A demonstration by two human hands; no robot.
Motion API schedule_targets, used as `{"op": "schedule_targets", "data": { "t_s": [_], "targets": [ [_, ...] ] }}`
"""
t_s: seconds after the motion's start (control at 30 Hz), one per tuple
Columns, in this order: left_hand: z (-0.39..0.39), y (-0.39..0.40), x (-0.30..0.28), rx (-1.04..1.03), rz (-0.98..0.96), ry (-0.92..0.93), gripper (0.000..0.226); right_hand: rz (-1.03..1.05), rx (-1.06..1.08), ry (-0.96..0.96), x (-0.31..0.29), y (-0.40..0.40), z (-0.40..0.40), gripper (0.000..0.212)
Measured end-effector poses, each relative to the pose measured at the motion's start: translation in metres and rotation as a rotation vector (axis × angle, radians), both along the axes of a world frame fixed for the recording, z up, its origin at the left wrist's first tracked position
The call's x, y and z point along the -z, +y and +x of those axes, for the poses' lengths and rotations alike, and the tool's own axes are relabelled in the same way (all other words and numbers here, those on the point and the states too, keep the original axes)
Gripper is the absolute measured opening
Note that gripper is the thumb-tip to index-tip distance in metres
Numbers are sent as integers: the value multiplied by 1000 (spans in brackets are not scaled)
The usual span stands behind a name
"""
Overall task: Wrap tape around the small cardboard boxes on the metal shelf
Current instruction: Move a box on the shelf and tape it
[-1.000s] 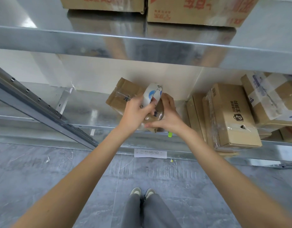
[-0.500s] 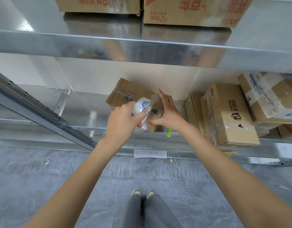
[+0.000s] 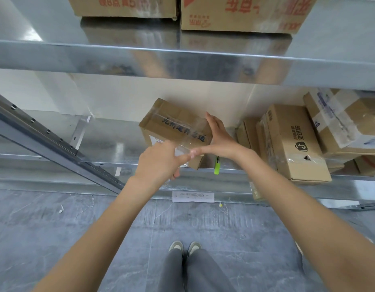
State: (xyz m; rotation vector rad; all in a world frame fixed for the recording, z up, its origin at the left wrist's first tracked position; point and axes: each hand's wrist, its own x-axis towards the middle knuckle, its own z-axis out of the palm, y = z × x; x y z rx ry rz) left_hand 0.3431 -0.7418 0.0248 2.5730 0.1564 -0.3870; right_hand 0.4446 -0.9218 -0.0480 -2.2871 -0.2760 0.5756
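Observation:
A small cardboard box (image 3: 171, 121) with dark printed characters lies tilted on the lower metal shelf (image 3: 110, 144). A clear strip of tape (image 3: 189, 140) runs across its top and down its front. My left hand (image 3: 159, 163) is at the box's front lower edge, index finger stretched right, the other fingers curled under; the tape roll is hidden beneath it apart from a glimpse of clear film at its lower edge. My right hand (image 3: 219, 137) lies flat against the box's right side, thumb reaching left to the left fingertip.
A green pen-like tool (image 3: 217, 165) lies on the shelf lip right of the box. Several taped boxes (image 3: 294, 142) crowd the shelf's right end. A diagonal metal rail (image 3: 45, 138) crosses the left. Large cartons (image 3: 241, 13) sit on the upper shelf. A paper slip (image 3: 192, 196) lies on the floor.
My left hand has drawn the tape roll from the box's top down over its front edge, out of sight. My right hand has flattened onto the box's right side.

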Motion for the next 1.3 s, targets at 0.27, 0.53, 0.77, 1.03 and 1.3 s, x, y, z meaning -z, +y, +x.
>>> {"op": "schedule_targets", "data": {
  "t_s": [0.27, 0.53, 0.77, 1.03, 1.3],
  "targets": [
    [-16, 4, 47, -98, -162, -61, 81, 3, -14, 27, 3, 0, 3, 147],
    [-10, 12, 71, -52, -344, -73, 74, -37, -38, 19, 4, -1, 3, 146],
    [-4, 22, 65, -56, -408, 17, 79, -494, -379, -436, -7, -6, 0, 110],
    [-3, 20, 67, -79, -423, 14, 78, -493, -496, -610, -4, 2, -41, 68],
    [-2, 19, 71, -95, -442, 23, 79, -309, -383, -770, 11, 12, -61, 73]
  ]
}}
